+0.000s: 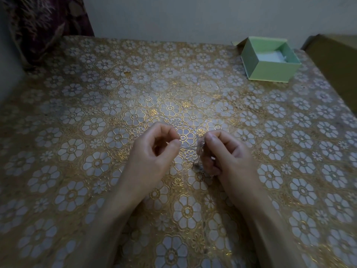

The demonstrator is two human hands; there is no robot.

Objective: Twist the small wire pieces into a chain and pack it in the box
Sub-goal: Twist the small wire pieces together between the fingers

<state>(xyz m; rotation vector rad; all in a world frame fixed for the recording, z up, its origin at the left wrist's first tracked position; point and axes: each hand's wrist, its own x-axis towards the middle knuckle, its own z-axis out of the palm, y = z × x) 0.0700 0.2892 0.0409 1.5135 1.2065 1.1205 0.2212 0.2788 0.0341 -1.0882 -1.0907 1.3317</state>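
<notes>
Over the near middle of the tabletop [77, 117], we see two hands at work. The left hand [154, 151] pinches thumb to forefinger on something too fine to make out. The right hand [228, 153] pinches a blurred silvery chain [200, 149] whose links we cannot count. One open green box [270, 60] sits at the far right corner. We read no writing anywhere.

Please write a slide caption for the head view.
Both hands pinch small wire pieces; open green cardboard box waits.
</notes>
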